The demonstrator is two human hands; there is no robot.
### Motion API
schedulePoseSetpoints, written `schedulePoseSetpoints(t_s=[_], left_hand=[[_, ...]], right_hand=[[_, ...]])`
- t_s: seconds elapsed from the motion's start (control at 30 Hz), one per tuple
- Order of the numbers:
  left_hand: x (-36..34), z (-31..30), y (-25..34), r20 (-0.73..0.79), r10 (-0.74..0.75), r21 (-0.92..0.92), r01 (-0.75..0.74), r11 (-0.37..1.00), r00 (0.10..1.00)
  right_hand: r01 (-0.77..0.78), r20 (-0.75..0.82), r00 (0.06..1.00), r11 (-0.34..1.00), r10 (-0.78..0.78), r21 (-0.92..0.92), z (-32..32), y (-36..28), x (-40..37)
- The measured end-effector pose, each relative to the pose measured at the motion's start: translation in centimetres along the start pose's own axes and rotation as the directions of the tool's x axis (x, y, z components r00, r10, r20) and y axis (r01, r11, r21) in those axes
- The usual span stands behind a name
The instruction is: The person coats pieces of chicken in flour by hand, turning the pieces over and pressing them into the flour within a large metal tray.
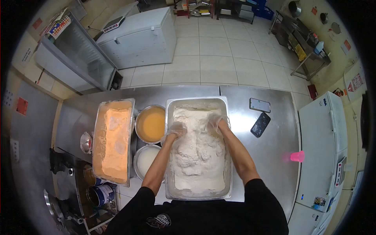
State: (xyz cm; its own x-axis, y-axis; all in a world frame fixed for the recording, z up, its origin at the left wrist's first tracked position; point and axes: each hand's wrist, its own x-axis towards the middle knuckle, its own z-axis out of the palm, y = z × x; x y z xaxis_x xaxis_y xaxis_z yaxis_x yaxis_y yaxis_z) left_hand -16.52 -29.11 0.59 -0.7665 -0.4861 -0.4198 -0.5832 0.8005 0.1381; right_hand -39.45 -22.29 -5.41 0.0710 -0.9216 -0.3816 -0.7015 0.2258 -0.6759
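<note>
A deep metal tray [169, 184] of white, flour-like powder [197, 156] stands on the steel table in front of me. Both my hands wear clear plastic gloves dusted with the powder. My left hand [178, 129] is at the tray's left side, its fingers down in the powder. On the opposite side, my right hand [216, 122] also reaches into it, fingers mostly hidden. Between the hands the powder is heaped and uneven, with lumps nearer to me. How far the fingers of either hand are curled does not show.
Left of the tray stand a bowl of yellow-orange liquid [153, 124], a bowl of whitish liquid [147, 157] and a tray of orange powder [111, 172]. Two phones [260, 105] and a pink cup [297, 156] lie to the right. A chest freezer [143, 39] stands beyond.
</note>
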Motion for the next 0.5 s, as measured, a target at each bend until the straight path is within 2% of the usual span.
schedulePoseSetpoints(t_s=[0.03,0.07,0.1,0.17,0.2,0.23,0.3,0.33,0.37,0.43,0.47,0.5], left_hand=[[0.9,-0.8,-0.5,-0.084,-0.097,-0.120,0.087,0.989,0.992],[1.7,-1.2,-0.9,-0.154,-0.200,-0.243,0.159,0.957,0.968],[2.4,-1.7,-1.2,-0.189,-0.261,-0.276,0.203,0.939,0.947],[4.1,-2.5,-2.0,-0.255,-0.367,-0.337,0.274,0.901,0.895],[5.1,-0.9,-2.7,-0.239,-0.387,-0.289,0.315,0.904,0.891],[4.9,-0.9,-2.2,-0.212,-0.348,-0.320,0.271,0.908,0.913],[3.6,-0.1,-1.0,-0.148,-0.266,-0.386,0.192,0.902,0.953],[4.2,2.0,-1.5,-0.227,-0.182,-0.288,0.112,0.951,0.957],[4.6,5.1,-1.7,-0.289,-0.096,-0.191,0.041,0.981,0.952],[3.4,6.8,0.0,-0.202,-0.173,-0.245,0.121,0.962,0.964],[2.9,7.3,0.6,-0.153,-0.209,-0.270,0.163,0.949,0.966],[2.4,7.4,1.2,-0.092,-0.196,-0.228,0.171,0.959,0.976]], right_hand=[[-0.152,-0.038,0.988,0.988,0.153,0.023,-0.6,0.4,1.9],[-0.153,-0.036,0.988,0.988,0.152,-0.034,0.0,0.5,3.4],[-0.092,-0.025,0.996,0.988,0.089,-0.121,1.7,0.2,4.4],[0.125,-0.004,0.991,0.954,-0.131,-0.274,6.1,-0.7,6.1],[0.231,-0.002,0.969,0.915,-0.246,-0.332,8.4,-0.8,6.7],[0.311,-0.006,0.941,0.874,-0.337,-0.373,10.3,-0.8,7.3],[0.380,0.053,0.920,0.852,-0.388,-0.360,10.8,-0.7,7.1],[0.384,0.094,0.922,0.856,-0.376,-0.345,9.8,-0.6,6.7],[0.401,0.243,0.915,0.795,-0.322,-0.455,6.5,-2.2,3.8],[0.494,0.516,0.841,0.623,-0.164,-0.607,0.3,-5.5,-2.2],[0.327,0.323,0.933,0.748,-0.159,-0.578,1.0,-4.7,-3.0],[0.160,0.120,0.986,0.848,-0.115,-0.505,2.2,-3.8,-4.2]])
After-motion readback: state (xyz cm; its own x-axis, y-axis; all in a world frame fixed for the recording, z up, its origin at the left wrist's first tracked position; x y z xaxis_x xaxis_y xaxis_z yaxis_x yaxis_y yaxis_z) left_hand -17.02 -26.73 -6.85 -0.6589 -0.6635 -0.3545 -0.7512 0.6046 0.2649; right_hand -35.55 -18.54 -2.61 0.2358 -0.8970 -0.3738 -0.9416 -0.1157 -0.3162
